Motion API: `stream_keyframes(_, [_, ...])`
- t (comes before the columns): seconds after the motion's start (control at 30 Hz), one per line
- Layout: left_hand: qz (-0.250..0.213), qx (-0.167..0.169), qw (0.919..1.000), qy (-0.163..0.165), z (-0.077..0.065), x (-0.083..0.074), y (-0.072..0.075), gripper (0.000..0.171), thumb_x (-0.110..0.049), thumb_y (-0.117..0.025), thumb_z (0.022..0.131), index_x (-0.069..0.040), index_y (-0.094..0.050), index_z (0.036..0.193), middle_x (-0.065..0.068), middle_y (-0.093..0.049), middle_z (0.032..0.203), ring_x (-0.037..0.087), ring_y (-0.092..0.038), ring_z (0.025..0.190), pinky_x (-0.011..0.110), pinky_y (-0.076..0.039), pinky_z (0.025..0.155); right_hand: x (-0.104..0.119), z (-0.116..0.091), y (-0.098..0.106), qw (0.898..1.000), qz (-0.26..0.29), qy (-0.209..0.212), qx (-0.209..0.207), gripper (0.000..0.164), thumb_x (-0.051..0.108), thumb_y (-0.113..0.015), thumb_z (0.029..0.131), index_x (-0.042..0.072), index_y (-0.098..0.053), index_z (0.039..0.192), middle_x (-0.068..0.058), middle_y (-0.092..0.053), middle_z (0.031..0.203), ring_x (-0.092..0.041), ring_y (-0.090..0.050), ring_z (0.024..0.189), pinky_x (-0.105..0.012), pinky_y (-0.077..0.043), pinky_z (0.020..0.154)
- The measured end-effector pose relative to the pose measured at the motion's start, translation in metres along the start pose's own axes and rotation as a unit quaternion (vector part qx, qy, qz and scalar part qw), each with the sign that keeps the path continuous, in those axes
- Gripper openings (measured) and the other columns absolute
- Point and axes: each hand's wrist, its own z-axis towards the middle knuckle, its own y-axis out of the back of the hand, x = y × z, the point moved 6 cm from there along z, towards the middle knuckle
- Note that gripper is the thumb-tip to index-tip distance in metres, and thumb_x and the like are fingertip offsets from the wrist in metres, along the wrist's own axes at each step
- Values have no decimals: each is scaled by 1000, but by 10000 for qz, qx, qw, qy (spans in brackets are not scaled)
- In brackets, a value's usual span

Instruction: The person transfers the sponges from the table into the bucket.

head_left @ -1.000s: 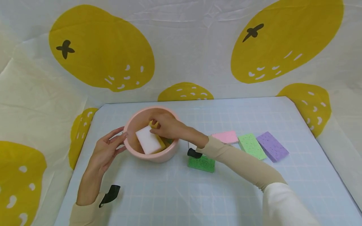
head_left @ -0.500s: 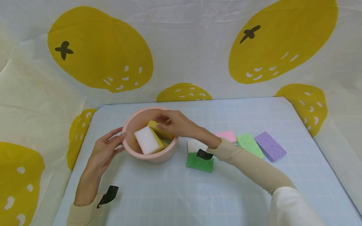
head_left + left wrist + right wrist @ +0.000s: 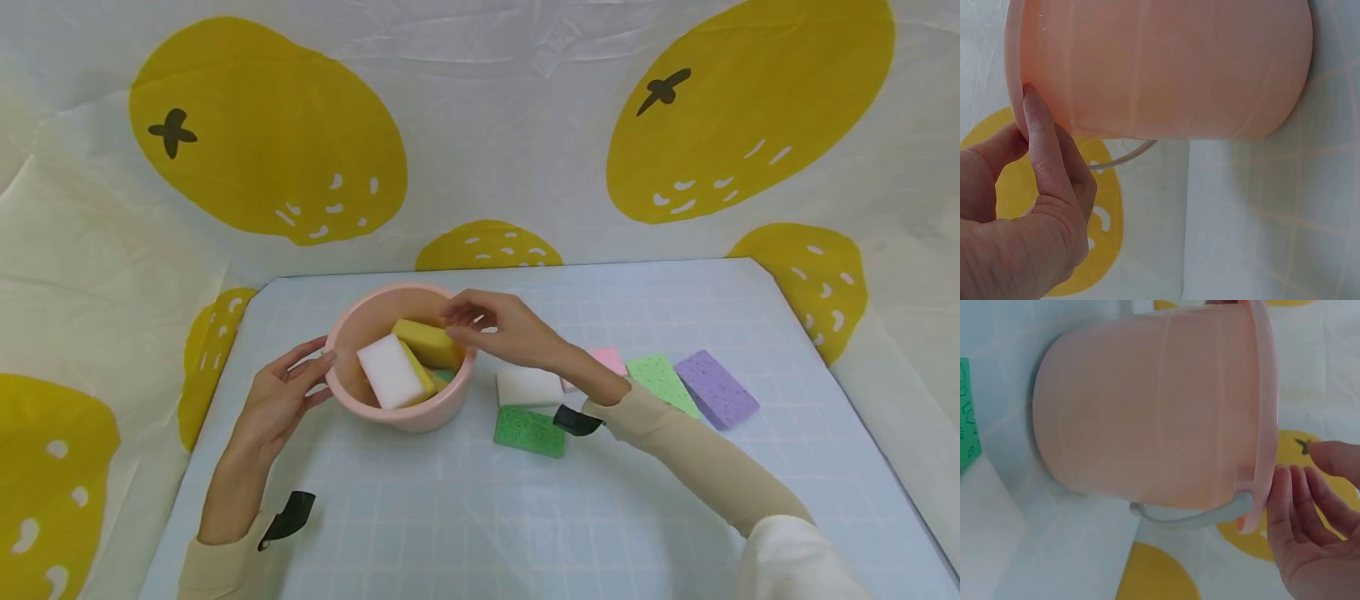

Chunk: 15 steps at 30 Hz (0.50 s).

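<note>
Pink bucket is pinched at the rim by left hand; right hand at opposite rim, contact unclear, fingers loosely bent, holding nothing. Bucket stands on table, white-topped sponge and yellow sponge inside. Rightward: white block, green sponge, pink sponge, lime sponge, purple sponge.

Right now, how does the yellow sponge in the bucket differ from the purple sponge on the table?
The yellow sponge looks plain, while the purple sponge is speckled. The yellow sponge is inside the pink bucket, but the purple sponge lies on the table. The yellow sponge is close to your right hand; the purple sponge is beside the light green sponge. Both are blocky.
</note>
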Motion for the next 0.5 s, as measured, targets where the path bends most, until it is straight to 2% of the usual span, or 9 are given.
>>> stream_keyframes(0.27, [-55, 15, 10000, -43, 2, 1, -1, 83, -44, -79, 88, -11, -44, 155, -9, -72, 111, 8, -68, 95, 24, -60, 84, -12, -19, 15, 9994, 140, -287, -116, 28, 12, -72, 98, 1, -67, 123, -4, -69, 114, -17, -64, 103, -34, -58, 94])
stream_keyframes(0.5, [-45, -29, 10000, -58, 1, 2, 0, 82, -44, -79, 88, -11, -45, 154, -10, -72, 111, 8, -69, 96, 24, -60, 84, -26, -35, 26, 9988, 163, -432, -157, 26, 11, -71, 98, 3, -66, 123, -10, -68, 116, -20, -64, 106, -37, -56, 98])
